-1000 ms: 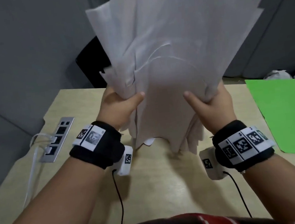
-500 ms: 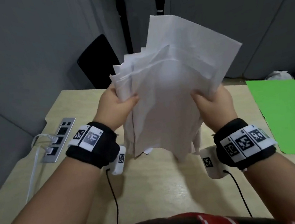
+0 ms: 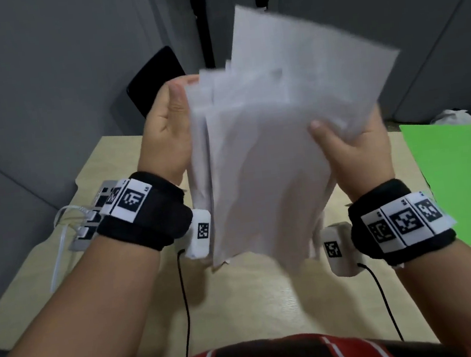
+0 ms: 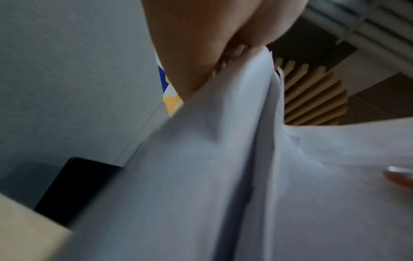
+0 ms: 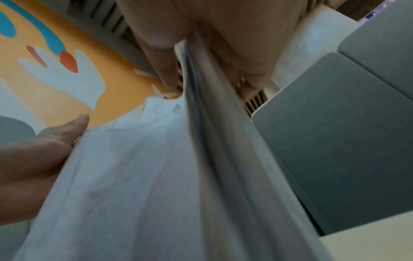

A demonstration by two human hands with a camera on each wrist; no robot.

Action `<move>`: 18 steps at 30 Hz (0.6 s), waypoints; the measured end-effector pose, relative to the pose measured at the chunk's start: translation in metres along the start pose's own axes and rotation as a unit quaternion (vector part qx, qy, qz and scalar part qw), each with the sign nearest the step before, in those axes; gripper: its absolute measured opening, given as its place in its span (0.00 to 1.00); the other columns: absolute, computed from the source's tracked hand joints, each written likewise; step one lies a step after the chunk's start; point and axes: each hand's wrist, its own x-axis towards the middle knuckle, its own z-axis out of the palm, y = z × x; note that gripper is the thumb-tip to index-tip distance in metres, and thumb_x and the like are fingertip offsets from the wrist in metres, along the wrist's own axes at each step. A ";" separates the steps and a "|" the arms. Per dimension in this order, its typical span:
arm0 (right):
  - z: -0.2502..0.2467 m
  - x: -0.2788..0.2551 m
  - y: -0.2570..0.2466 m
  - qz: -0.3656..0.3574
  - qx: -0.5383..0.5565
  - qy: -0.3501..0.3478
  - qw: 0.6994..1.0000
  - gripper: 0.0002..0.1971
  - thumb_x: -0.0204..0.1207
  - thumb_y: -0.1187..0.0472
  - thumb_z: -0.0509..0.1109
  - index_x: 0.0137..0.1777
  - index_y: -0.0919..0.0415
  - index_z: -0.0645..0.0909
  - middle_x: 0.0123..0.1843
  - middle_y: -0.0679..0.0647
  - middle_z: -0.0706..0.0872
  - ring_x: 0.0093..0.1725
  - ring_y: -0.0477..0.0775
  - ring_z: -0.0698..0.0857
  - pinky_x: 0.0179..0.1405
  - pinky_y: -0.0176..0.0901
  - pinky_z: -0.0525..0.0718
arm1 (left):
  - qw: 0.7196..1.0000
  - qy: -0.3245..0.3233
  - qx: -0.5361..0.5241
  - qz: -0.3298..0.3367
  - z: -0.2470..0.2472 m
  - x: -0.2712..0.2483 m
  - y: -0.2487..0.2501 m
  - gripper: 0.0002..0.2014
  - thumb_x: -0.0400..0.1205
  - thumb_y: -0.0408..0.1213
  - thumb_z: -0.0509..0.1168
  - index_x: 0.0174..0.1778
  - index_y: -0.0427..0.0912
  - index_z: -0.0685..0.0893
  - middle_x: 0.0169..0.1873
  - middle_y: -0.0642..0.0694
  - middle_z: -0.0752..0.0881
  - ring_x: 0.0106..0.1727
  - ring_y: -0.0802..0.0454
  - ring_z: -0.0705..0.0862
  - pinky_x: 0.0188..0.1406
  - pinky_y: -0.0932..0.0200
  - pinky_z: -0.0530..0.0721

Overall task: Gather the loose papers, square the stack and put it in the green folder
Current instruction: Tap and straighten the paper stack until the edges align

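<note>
An uneven stack of white papers (image 3: 268, 145) stands upright in the air above the wooden table (image 3: 257, 299), its lower edge just over the tabletop. My right hand (image 3: 351, 147) grips the stack's right side, thumb in front and fingers behind. The left hand (image 3: 173, 120) lies flat against the stack's left edge with straight fingers; the right wrist view shows it alongside the sheets (image 5: 40, 155). Sheets stick out unevenly at the top. The green folder (image 3: 463, 181) lies open on the table at the right. The papers (image 4: 201, 176) fill the left wrist view.
A metal socket panel (image 3: 87, 227) with a white cable sits in the table's left side. A black chair back (image 3: 155, 81) and dark stands rise behind the table, in front of grey partition walls. Something white and crumpled (image 3: 453, 118) lies beyond the folder.
The stack dropped and its sheets slid closer together. My left hand gave up its pinch, moved up the left edge and now lies flat against it. The right hand keeps its grip.
</note>
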 end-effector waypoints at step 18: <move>0.004 -0.013 0.031 0.138 -0.101 -0.069 0.983 0.16 0.81 0.65 0.61 0.65 0.52 0.80 0.52 0.48 0.83 0.52 0.50 0.80 0.50 0.38 0.73 | 0.968 -0.055 0.229 -0.087 -0.041 -0.022 -0.066 0.08 0.81 0.44 0.66 0.54 0.50 0.79 0.43 0.46 0.87 0.42 0.44 0.87 0.41 0.43 0.89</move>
